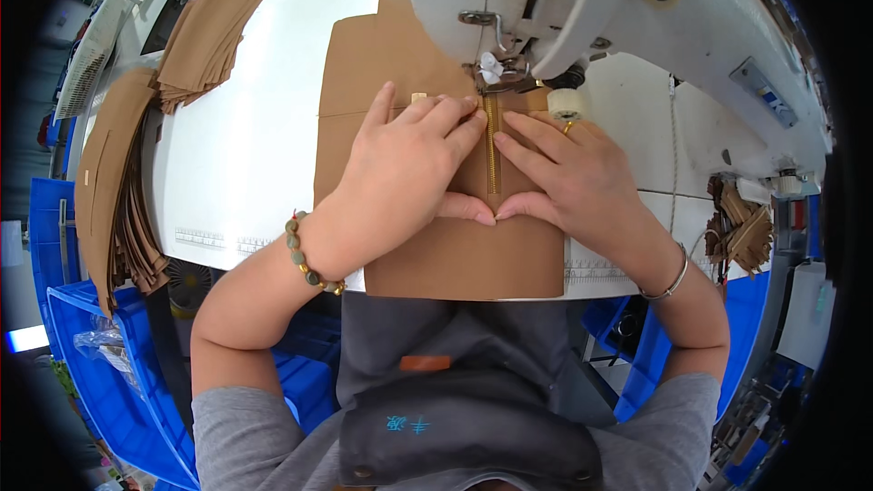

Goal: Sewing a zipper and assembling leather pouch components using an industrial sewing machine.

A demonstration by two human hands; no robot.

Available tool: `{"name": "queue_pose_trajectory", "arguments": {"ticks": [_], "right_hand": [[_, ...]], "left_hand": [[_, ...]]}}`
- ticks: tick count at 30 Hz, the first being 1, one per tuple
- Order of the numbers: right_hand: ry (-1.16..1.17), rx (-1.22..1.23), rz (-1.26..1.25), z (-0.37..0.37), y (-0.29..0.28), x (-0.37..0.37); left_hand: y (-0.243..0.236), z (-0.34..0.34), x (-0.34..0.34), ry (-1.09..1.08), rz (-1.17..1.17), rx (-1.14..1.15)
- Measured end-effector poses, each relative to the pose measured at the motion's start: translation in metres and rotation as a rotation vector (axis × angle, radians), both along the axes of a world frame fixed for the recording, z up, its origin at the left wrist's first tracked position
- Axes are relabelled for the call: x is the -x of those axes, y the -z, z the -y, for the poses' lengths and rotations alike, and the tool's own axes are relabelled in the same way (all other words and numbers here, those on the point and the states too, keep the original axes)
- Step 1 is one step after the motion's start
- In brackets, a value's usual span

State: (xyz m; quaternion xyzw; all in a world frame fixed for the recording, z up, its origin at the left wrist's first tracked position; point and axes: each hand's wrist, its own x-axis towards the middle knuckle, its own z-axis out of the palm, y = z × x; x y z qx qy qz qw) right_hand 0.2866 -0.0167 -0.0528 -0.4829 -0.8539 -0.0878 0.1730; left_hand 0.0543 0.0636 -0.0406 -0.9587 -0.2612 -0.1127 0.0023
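Note:
Beneath the presser foot (502, 73) of a white sewing machine (627, 14) lies a flat brown panel (464, 264), which looks like leather. A gold-toothed zipper (493, 150) runs along it toward me from the foot. My left hand (409, 164) rests flat on the panel left of the zipper, fingers stretched, fingertips close to the foot. To the zipper's right, my right hand (568, 164) lies with its fingers spread on the panel. Both thumb tips meet just below the zipper's near end. Neither hand grips anything; the panel's far right part is hidden under the machine.
Brown cut pieces (214, 36) are stacked at the far left of the white table (264, 127). More long brown panels (109, 182) hang over its left edge. Small brown pieces (741, 227) bunch at the right. Blue bins (118, 355) stand below on the left.

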Motion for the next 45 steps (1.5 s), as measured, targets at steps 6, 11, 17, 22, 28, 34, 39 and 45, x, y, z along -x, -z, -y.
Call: {"name": "queue_pose_trajectory", "arguments": {"ticks": [6,11,17,22,28,34,39,45], "right_hand": [[0.020,0.007,-0.043,-0.003,0.005,0.002],[0.007,0.044,-0.061,-0.001,0.003,0.001],[-0.039,0.041,-0.124,0.003,0.001,0.004],[-0.038,0.038,-0.107,0.003,0.000,0.005],[0.006,0.043,-0.111,-0.007,0.007,0.004],[0.053,0.095,-0.093,-0.010,0.006,0.003],[-0.019,0.054,-0.138,-0.003,0.006,0.001],[-0.053,0.046,-0.172,0.001,0.005,0.005]], "left_hand": [[-0.004,-0.011,-0.002,-0.014,-0.033,0.039],[0.002,-0.007,0.001,-0.009,0.030,0.016],[0.006,0.005,0.005,0.013,0.103,0.061],[0.001,0.001,0.002,0.032,0.096,0.056],[0.007,-0.013,-0.004,0.021,0.121,0.020],[0.016,-0.011,-0.002,0.012,0.190,0.001],[0.013,0.005,0.010,0.047,0.244,0.198],[0.006,0.004,0.010,0.124,0.207,0.140]]}}
